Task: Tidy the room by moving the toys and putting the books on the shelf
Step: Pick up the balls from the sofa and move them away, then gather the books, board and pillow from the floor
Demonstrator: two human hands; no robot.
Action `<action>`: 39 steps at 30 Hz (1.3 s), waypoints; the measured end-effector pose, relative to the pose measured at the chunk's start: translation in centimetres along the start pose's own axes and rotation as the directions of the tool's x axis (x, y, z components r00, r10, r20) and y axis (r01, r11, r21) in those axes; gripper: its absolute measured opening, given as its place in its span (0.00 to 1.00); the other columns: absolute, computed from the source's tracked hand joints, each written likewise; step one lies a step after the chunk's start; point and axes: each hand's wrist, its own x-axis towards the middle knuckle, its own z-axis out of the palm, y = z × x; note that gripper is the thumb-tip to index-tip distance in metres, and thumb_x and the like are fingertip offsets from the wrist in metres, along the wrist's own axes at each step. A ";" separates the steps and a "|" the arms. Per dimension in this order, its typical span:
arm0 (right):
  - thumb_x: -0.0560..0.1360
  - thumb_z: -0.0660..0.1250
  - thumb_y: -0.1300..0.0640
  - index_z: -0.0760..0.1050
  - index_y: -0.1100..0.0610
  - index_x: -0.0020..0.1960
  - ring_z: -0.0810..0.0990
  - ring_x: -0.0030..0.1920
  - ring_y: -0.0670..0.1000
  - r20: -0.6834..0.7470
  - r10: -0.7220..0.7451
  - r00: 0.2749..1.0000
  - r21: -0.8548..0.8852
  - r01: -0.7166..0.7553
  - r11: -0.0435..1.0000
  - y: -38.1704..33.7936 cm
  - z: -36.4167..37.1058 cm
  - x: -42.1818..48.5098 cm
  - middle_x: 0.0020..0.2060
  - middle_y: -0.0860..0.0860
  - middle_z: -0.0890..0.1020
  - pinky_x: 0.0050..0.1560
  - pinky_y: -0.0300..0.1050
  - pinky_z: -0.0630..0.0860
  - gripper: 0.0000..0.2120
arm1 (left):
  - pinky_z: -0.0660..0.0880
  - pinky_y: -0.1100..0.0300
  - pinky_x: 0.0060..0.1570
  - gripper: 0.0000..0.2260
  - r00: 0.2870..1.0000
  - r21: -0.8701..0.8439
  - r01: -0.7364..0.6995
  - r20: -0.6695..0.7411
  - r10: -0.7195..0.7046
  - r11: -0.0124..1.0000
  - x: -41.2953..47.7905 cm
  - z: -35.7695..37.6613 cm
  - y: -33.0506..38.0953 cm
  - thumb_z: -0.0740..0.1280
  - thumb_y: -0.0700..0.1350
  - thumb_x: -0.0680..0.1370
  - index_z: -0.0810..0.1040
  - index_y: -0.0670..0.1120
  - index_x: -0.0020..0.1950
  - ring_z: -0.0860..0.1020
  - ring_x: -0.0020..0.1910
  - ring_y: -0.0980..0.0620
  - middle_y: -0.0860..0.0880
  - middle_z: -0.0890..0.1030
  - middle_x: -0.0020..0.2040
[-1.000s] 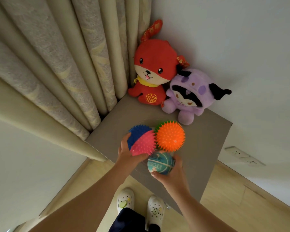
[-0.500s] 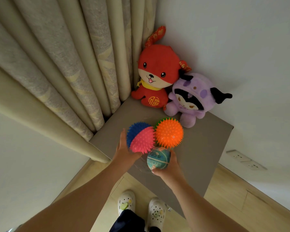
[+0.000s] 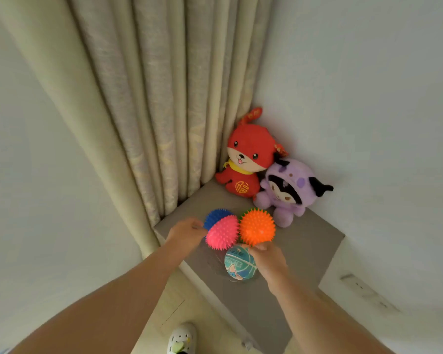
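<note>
A: Pink spiky ball (image 3: 223, 236), orange spiky ball (image 3: 257, 226), teal mini basketball (image 3: 239, 263): bunched together at the near edge of the grey bench (image 3: 307, 251). Grips?

B: Right hand (image 3: 269, 261) curled on the teal mini basketball. Left hand (image 3: 186, 233) against the pink spiky ball, fingers hidden, so can't tell. Probably light, squashy, quick to roll; best cupped from beneath.

Left hand (image 3: 187, 232), right hand (image 3: 267, 260) outstretched, perhaps curled.

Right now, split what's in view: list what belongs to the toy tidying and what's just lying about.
Job: pink spiky ball, blue spiky ball, orange spiky ball, teal ball, red plush, purple plush, grey cabinet top beneath them.
Just there: curtain, wall socket, white shoe.
</note>
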 end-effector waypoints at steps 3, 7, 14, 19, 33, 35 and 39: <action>0.74 0.62 0.62 0.58 0.55 0.28 0.60 0.27 0.49 0.045 -0.082 0.996 0.026 0.081 0.996 -1.0 -0.9 -1.0 0.25 0.49 0.62 0.28 0.42 0.56 0.19 | 0.72 0.60 0.44 0.07 0.995 -0.129 -0.020 -0.095 0.007 0.991 -2.9 -0.3 0.3 0.66 0.43 0.75 0.77 0.47 0.52 0.79 0.50 0.46 0.44 0.81 0.48; 0.75 0.63 0.62 0.63 0.55 0.30 0.63 0.28 0.49 0.173 -0.210 0.962 0.049 0.205 0.978 -1.8 -0.8 -3.7 0.26 0.50 0.65 0.32 0.43 0.61 0.17 | 0.66 0.63 0.32 0.04 0.976 -0.401 -0.068 -0.216 -0.022 0.914 -9.2 -0.5 -0.4 0.64 0.39 0.77 0.75 0.47 0.48 0.74 0.35 0.54 0.51 0.75 0.37; 0.76 0.62 0.62 0.68 0.54 0.36 0.69 0.30 0.48 0.477 -0.310 0.822 0.090 0.305 0.948 -1.3 4.1 -12.4 0.30 0.50 0.71 0.32 0.40 0.64 0.11 | 0.72 0.60 0.39 0.04 0.878 -0.689 -0.116 -0.408 -0.251 0.715 -21.6 -3.4 -8.6 0.65 0.42 0.77 0.76 0.46 0.52 0.78 0.40 0.52 0.49 0.78 0.43; 0.77 0.61 0.62 0.69 0.56 0.37 0.70 0.30 0.48 0.717 -0.291 0.633 0.026 0.392 0.919 -0.2 10.8 -23.6 0.32 0.51 0.73 0.30 0.39 0.65 0.10 | 0.70 0.60 0.39 0.03 0.678 -0.789 -0.237 -0.552 -0.485 0.567 -33.7 -5.5 -18.3 0.63 0.41 0.78 0.75 0.46 0.51 0.76 0.40 0.52 0.47 0.77 0.43; 0.77 0.62 0.60 0.73 0.56 0.44 0.77 0.38 0.51 0.995 0.068 0.072 -0.099 0.680 0.726 18.1 28.1 -62.2 0.40 0.53 0.78 0.41 0.43 0.72 0.04 | 0.67 0.62 0.35 0.04 0.053 -0.806 -0.511 -0.375 -0.925 0.298 -70.5 -0.7 -46.6 0.62 0.40 0.78 0.74 0.49 0.46 0.75 0.37 0.54 0.51 0.76 0.39; 0.77 0.62 0.60 0.73 0.57 0.44 0.77 0.38 0.51 0.993 0.112 0.024 -0.097 0.690 0.717 21.6 29.4 -67.6 0.40 0.53 0.78 0.40 0.43 0.72 0.04 | 0.67 0.62 0.35 0.04 -0.010 -0.786 -0.541 -0.350 -0.937 0.300 -75.3 0.1 -50.0 0.62 0.41 0.78 0.74 0.48 0.45 0.74 0.36 0.54 0.51 0.76 0.38; 0.77 0.61 0.60 0.74 0.57 0.45 0.77 0.38 0.51 0.978 0.207 -0.033 -0.116 0.736 0.667 27.0 31.5 -75.0 0.40 0.53 0.78 0.40 0.43 0.72 0.04 | 0.67 0.62 0.34 0.05 -0.088 -0.761 -0.591 -0.267 -0.960 0.266 -82.2 0.9 -55.2 0.62 0.40 0.78 0.74 0.48 0.45 0.73 0.34 0.54 0.49 0.76 0.37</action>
